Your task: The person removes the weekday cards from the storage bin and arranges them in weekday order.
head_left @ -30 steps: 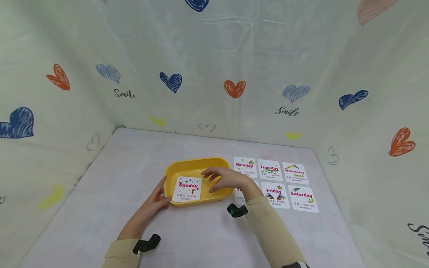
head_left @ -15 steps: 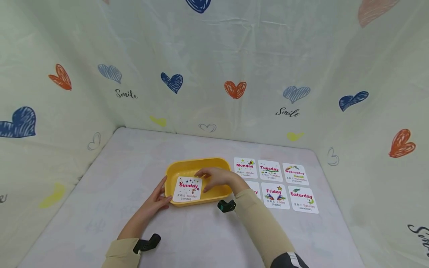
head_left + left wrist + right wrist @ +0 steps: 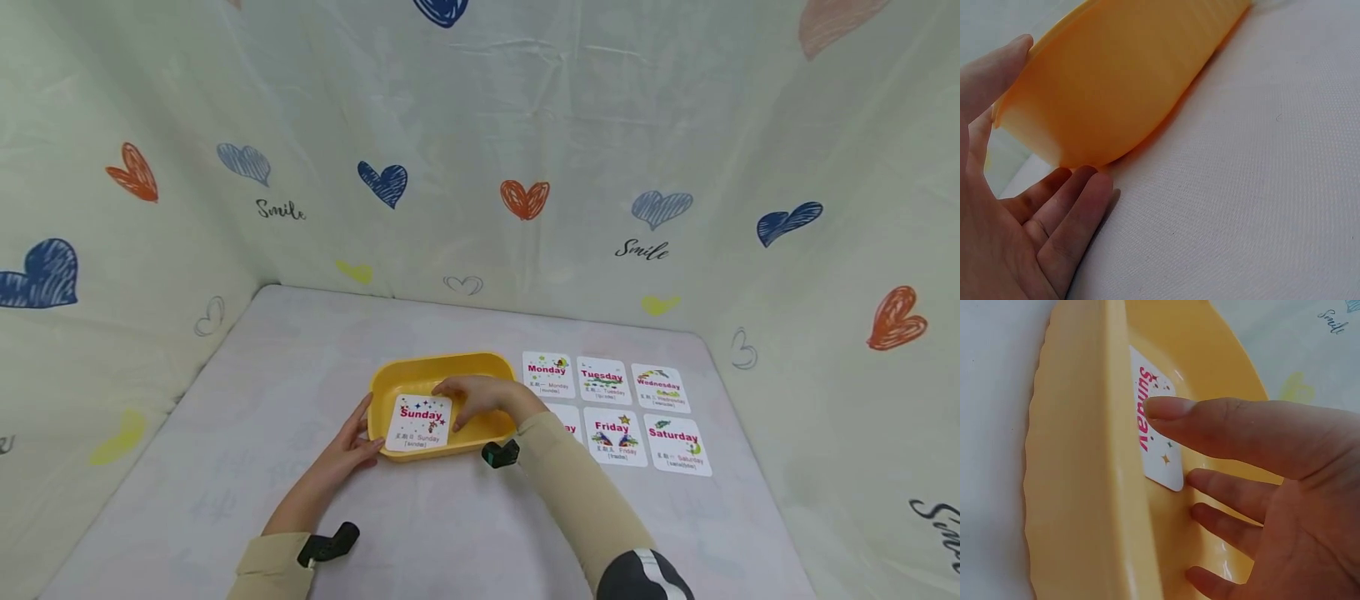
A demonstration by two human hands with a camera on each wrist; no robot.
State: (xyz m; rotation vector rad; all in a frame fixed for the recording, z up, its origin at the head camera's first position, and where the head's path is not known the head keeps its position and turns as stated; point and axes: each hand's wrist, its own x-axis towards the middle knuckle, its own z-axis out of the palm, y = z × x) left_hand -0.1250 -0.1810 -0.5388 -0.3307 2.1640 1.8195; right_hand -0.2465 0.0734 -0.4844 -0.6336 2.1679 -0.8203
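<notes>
A white card printed "Sunday" (image 3: 416, 425) lies in the left part of a yellow plastic tray (image 3: 431, 367). My left hand (image 3: 351, 443) holds the tray's left end. In the left wrist view its thumb lies on the rim of the tray (image 3: 1116, 75), and other fingers touch low on the outer wall. Inside the tray, my right hand (image 3: 487, 398) is at the card's right edge. From the right wrist, the thumb (image 3: 1169, 408) appears over the Sunday card (image 3: 1163, 456), while several spread fingertips come close to its edge; whether they touch it is unclear.
Right of the tray, several day cards lie in two rows: Monday (image 3: 549, 375), Tuesday (image 3: 603, 381) and Wednesday (image 3: 660, 387) behind, Friday (image 3: 615, 437) and Saturday (image 3: 680, 444) in front. Another card (image 3: 567, 418) is partly covered by the right arm. A heart-print curtain surrounds the table (image 3: 315, 342).
My right hand has moved left and a little down inside the tray, up to the Sunday card's right edge. The left hand, tray and cards stay put.
</notes>
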